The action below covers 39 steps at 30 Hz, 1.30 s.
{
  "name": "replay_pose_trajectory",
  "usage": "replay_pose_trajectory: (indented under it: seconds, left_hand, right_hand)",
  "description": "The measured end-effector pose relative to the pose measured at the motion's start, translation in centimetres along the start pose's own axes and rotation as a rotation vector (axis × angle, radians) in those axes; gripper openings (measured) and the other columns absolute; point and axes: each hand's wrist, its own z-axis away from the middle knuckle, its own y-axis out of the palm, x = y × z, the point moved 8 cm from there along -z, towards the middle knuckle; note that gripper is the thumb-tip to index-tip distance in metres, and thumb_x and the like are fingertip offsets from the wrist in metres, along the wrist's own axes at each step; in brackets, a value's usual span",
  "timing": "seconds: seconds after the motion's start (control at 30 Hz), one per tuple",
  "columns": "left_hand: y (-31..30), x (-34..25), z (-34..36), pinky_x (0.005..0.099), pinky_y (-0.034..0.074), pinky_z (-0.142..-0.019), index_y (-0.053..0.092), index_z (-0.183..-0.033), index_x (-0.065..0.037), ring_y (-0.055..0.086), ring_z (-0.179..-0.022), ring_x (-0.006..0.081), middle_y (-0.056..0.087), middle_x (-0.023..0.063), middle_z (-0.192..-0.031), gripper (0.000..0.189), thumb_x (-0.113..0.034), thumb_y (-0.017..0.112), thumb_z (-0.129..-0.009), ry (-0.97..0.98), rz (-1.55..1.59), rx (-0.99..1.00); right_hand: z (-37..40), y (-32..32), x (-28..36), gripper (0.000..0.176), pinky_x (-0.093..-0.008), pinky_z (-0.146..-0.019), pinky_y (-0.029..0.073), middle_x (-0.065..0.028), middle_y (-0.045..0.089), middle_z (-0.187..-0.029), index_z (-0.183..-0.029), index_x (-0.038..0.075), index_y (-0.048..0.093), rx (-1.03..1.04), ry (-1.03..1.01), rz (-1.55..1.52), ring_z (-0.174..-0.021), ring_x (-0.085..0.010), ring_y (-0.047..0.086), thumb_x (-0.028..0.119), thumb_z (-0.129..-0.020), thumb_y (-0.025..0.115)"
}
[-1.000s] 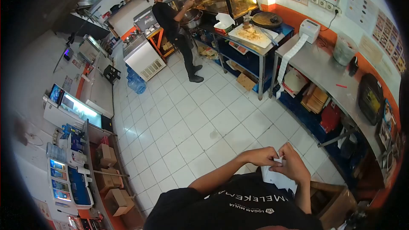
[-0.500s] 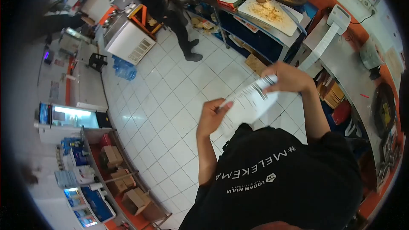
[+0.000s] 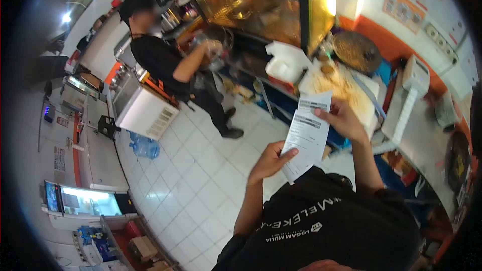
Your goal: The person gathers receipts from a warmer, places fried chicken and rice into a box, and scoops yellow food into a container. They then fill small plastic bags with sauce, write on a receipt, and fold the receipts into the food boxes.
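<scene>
A printed paper receipt (image 3: 307, 134) with dark bars near its top is stretched between my two hands, in front of my black shirt. My left hand (image 3: 271, 163) pinches its lower left edge, thumb lying on the printed face. At the upper right edge, my right hand (image 3: 346, 120) grips the paper with the thumb across the front. The sheet looks folded or doubled, with one part overlapping another. Just beyond it is a stained white cutting board (image 3: 314, 81) with a long knife (image 3: 369, 96) along its right side.
An open white takeaway box (image 3: 285, 64) sits left of the board. A receipt printer (image 3: 416, 76) with a long paper strip (image 3: 404, 115) stands on the right-hand counter (image 3: 427, 130). A co-worker (image 3: 160, 62) in black stands at a bowl, by a lit display case (image 3: 251, 7).
My view has tilted up, showing more of the co-worker and the display case. The receipt has turned from slanted to more upright, both hands still on it.
</scene>
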Motion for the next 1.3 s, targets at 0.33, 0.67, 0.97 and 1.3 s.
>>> replay_pose_trajectory:
  seconds: [0.33,0.67,0.97,1.3]
  left_hand:
    - [-15.9,-5.1,-16.0,0.0245,0.05,-0.08,0.066,-0.114,0.002,0.061,-0.09,0.0069,0.07,0.0027,-0.1,0.023,-0.012,0.065,-0.096,0.107,0.14,-0.107]
    - [-28.0,-12.2,-29.7,0.0224,0.046,-0.075,0.068,-0.113,0.001,0.054,-0.085,0.003,0.069,-0.0008,-0.098,0.03,-0.025,0.057,-0.103,0.319,0.174,0.18]
    - [-31.4,-15.9,-34.4,0.0264,0.049,-0.077,0.068,-0.107,0.006,0.059,-0.087,0.0072,0.073,0.0064,-0.096,0.029,-0.021,0.06,-0.101,0.525,-0.048,-0.021]
    - [-32.1,-10.7,-31.6,0.0268,0.049,-0.077,0.069,-0.107,0.004,0.06,-0.088,0.0082,0.072,0.0065,-0.097,0.028,-0.022,0.062,-0.1,0.405,-0.066,0.229]
  right_hand:
    - [-20.4,4.1,-0.2,0.027,-0.0269,-0.073,0.055,-0.0085,0.071,-0.097,-0.11,-0.002,0.062,-0.265,-0.142,-0.041,-0.084,-0.0111,0.067,0.001,-0.086,0.073]
    - [-32.6,6.5,7.7,0.022,-0.0355,-0.065,0.05,-0.0173,0.07,-0.085,-0.101,-0.005,0.063,-0.512,-0.326,0.244,-0.072,-0.0182,0.065,0.01,-0.088,0.072]
    - [-37.8,3.3,23.2,0.027,-0.0406,-0.078,0.05,-0.0173,0.058,-0.104,-0.105,0.0,0.061,-0.973,-0.868,1.449,-0.094,-0.0324,0.059,0.011,-0.082,0.071]
    - [-41.0,-0.3,23.3,0.041,-0.0412,-0.095,0.043,-0.018,0.053,-0.108,-0.118,-0.007,0.057,-0.884,-0.584,1.849,-0.105,-0.0321,0.053,0.013,-0.082,0.057]
